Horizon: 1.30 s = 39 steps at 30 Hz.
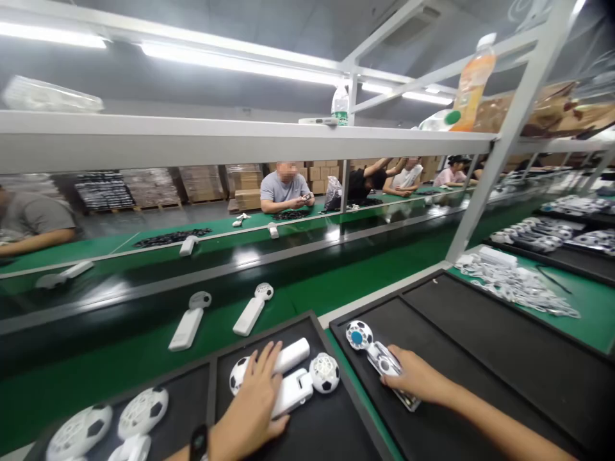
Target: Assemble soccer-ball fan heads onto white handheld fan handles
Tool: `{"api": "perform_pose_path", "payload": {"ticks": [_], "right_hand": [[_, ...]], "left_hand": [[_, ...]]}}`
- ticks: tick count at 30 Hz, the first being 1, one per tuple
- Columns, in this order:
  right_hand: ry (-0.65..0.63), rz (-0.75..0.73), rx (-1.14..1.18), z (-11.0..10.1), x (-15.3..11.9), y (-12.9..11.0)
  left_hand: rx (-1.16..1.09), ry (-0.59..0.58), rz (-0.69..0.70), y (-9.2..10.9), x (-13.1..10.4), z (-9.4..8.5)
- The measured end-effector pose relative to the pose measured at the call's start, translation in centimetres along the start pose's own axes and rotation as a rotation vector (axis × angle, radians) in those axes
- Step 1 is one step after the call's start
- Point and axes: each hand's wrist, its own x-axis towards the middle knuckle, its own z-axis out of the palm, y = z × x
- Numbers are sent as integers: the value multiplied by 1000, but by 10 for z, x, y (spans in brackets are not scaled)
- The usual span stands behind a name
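Observation:
My right hand [416, 378] grips a handheld fan [379, 356] by its white handle, over a black tray [461, 352]. That fan has a round football-patterned head with a blue centre, and its handle casing looks open, showing inner parts. My left hand [257, 400], a dark band at its wrist, lies with fingers stretched across two white football-headed fans in another black tray [336, 432]. One fan [293, 392] has its head to the right; the other fan [293, 355] is partly hidden beneath my fingers. More football-headed fans [144, 413] lie at lower left.
White fans [187, 328] lie on the green conveyor [307, 282] ahead. A metal frame post [500, 137] rises at right, beside a pile of white cords [519, 285] and trays of fans [533, 234]. A shelf beam [240, 144] crosses above. Co-workers [287, 189] sit opposite.

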Motion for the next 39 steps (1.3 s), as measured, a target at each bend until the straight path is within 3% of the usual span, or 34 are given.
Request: {"api": "perform_pose_path", "payload": {"ticks": [5, 7, 10, 14, 17, 20, 22, 24, 28, 32, 35, 39], "right_hand": [[-142, 85, 293, 15, 14, -32], [-139, 94, 525, 10, 13, -49], [-61, 57, 941, -8, 13, -81], [-48, -66, 1205, -40, 11, -122], [-78, -218, 1445, -54, 3, -138], [-43, -254, 1648, -57, -1, -140], [-22, -207, 1767, -55, 3, -136], [-39, -165, 1850, -54, 8, -133], [19, -81, 1862, -55, 21, -129], [157, 65, 1751, -52, 28, -132], [216, 61, 1623, -45, 29, -136], [128, 44, 1537, -40, 25, -138]], "left_hand": [[-131, 184, 108, -1, 15, 16], [-300, 310, 117, -1, 21, 4], [-697, 436, 93, 16, 35, -37], [-1526, 298, 101, 63, 61, -99], [-2122, 238, 172, 92, 78, -124], [-2582, 181, 69, 104, 93, -127], [-2782, 111, -81, 103, 103, -120], [-2921, 132, -235, 99, 113, -112], [-3000, 348, -486, 91, 130, -101], [-2929, 447, -588, 89, 139, -96], [-2722, 441, -485, 86, 145, -91], [-2418, 494, -365, 78, 150, -88]]}}
